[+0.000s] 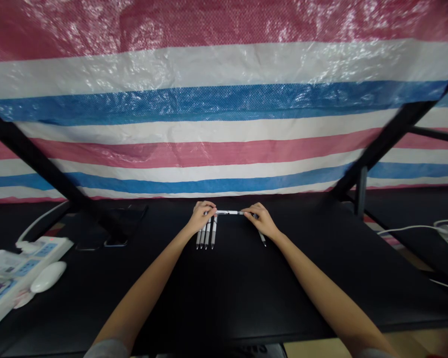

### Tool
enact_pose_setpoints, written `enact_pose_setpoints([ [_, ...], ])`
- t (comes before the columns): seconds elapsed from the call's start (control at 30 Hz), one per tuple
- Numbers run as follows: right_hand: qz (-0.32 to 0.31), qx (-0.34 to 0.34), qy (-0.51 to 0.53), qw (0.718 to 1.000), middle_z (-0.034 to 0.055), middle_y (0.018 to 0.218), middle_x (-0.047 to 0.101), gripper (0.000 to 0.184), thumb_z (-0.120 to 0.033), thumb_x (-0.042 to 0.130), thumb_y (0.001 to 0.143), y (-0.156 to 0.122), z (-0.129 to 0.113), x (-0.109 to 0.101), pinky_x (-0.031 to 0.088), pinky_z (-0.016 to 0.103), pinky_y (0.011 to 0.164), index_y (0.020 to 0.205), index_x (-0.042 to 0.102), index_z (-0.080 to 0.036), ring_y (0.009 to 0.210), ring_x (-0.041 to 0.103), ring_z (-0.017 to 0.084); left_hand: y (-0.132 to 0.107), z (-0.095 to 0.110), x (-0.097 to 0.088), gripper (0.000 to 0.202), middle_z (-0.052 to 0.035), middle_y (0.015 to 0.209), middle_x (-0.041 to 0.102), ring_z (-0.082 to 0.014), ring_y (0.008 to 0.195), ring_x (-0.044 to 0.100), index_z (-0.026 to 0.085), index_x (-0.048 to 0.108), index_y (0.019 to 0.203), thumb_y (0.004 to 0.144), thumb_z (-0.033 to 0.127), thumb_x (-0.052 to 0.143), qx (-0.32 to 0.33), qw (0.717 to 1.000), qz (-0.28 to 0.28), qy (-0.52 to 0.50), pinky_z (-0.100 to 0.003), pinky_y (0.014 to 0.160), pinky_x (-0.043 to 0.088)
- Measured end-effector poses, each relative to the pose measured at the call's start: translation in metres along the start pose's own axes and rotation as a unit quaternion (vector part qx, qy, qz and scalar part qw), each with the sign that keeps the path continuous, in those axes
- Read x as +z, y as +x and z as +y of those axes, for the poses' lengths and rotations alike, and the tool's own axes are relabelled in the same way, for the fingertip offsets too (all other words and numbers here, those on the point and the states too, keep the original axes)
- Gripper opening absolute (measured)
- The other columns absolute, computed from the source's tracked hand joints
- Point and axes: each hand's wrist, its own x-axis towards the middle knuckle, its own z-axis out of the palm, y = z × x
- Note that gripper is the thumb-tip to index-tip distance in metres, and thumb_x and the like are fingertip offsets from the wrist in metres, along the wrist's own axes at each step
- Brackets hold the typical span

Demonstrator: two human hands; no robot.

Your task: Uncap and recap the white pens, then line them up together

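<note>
My left hand (200,217) and my right hand (257,220) both hold a white-and-grey pen (228,212), which lies level between them just above the black tabletop (224,293). Its ends are hidden in my fingers. Under and just below my left hand, several similar pens (206,235) lie side by side, tips towards me. Another pen (262,237) sticks out from beneath my right hand, pointing towards me. I cannot tell whether that hand touches it.
A white power strip (30,263) with cables and a white mouse (48,277) sit at the left. Dark phones (123,226) lie near them. Black metal struts (384,134) cross a striped tarpaulin (224,109) behind the table. A white cable (406,228) runs at the right.
</note>
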Motion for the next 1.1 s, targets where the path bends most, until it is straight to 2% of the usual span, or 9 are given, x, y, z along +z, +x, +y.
enact_pose_setpoints([
  [0.23,-0.007,0.033,0.049,0.998,0.0057,0.075,0.068,0.035,-0.048,0.047,0.087,0.000,0.001,-0.001,0.044,0.035,0.068,0.095,0.071,-0.024,0.080,0.053,0.023,0.002,-0.003,0.002,0.025,-0.0034,0.098,0.066,-0.0220,0.094,0.051,0.023,0.070,0.063,0.082,0.031,0.056,0.003,1.000,0.002,0.009,-0.039,0.088,0.035],
  [0.43,-0.022,0.036,0.063,0.997,0.0037,0.065,0.064,0.039,-0.048,0.042,0.090,0.000,0.002,-0.002,0.043,0.034,0.071,0.096,0.069,-0.021,0.079,0.054,0.022,0.000,-0.002,0.003,0.013,-0.0039,0.100,0.066,-0.0229,0.096,0.051,0.023,0.070,0.069,0.078,0.028,0.062,0.013,1.000,0.008,0.019,-0.040,0.090,0.034],
  [0.53,-0.023,0.044,0.062,0.997,0.0011,0.056,0.060,0.043,-0.049,0.036,0.091,0.000,0.004,-0.002,0.043,0.032,0.069,0.097,0.067,-0.020,0.070,0.056,0.019,-0.001,-0.001,0.003,0.009,-0.0040,0.102,0.065,-0.0229,0.099,0.050,0.024,0.070,0.074,0.078,0.028,0.063,0.019,1.000,0.007,0.024,-0.041,0.093,0.033],
  [0.67,-0.021,0.083,0.098,0.991,-0.0029,0.048,0.053,0.044,-0.050,0.034,0.091,-0.001,0.004,0.000,0.042,0.028,0.057,0.106,0.061,-0.018,0.051,0.053,0.015,-0.001,-0.001,0.003,0.009,-0.0042,0.100,0.066,-0.0226,0.099,0.051,0.023,0.070,0.074,0.078,0.028,0.063,0.020,0.999,0.023,0.013,-0.040,0.093,0.034],
  [0.77,0.005,0.083,0.108,0.991,-0.0016,0.056,0.059,0.036,-0.047,0.047,0.086,-0.001,0.004,0.001,0.044,0.029,0.062,0.107,0.057,-0.019,0.057,0.057,0.016,0.001,-0.003,0.002,0.011,-0.0044,0.096,0.066,-0.0222,0.097,0.053,0.023,0.069,0.072,0.078,0.028,0.062,0.014,0.999,0.050,-0.001,-0.040,0.092,0.035],
  [0.87,0.025,0.068,0.099,0.992,0.0002,0.069,0.063,0.030,-0.040,0.061,0.077,0.000,0.008,0.003,0.045,0.031,0.069,0.099,0.058,-0.021,0.068,0.060,0.018,0.001,-0.005,0.001,0.013,-0.0044,0.093,0.066,-0.0217,0.094,0.055,0.022,0.069,0.069,0.078,0.028,0.062,0.011,0.998,0.067,-0.005,-0.039,0.090,0.036],
  [0.97,0.038,0.053,0.078,0.995,0.0022,0.076,0.064,0.021,-0.038,0.061,0.076,0.000,0.013,0.005,0.045,0.032,0.071,0.088,0.062,-0.021,0.074,0.059,0.019,0.002,-0.005,0.001,0.013,-0.0045,0.091,0.067,-0.0215,0.092,0.056,0.021,0.069,0.068,0.078,0.028,0.062,0.017,0.998,0.067,-0.004,-0.039,0.089,0.036],
  [1.1,0.036,0.056,0.059,0.996,0.0036,0.077,0.063,0.024,-0.043,0.057,0.079,0.001,0.013,0.003,0.045,0.032,0.068,0.083,0.064,-0.021,0.072,0.057,0.018,0.002,-0.004,0.001,0.011,-0.0041,0.092,0.067,-0.0213,0.093,0.056,0.022,0.068,0.069,0.078,0.027,0.063,0.017,0.998,0.064,-0.005,-0.039,0.090,0.036],
])
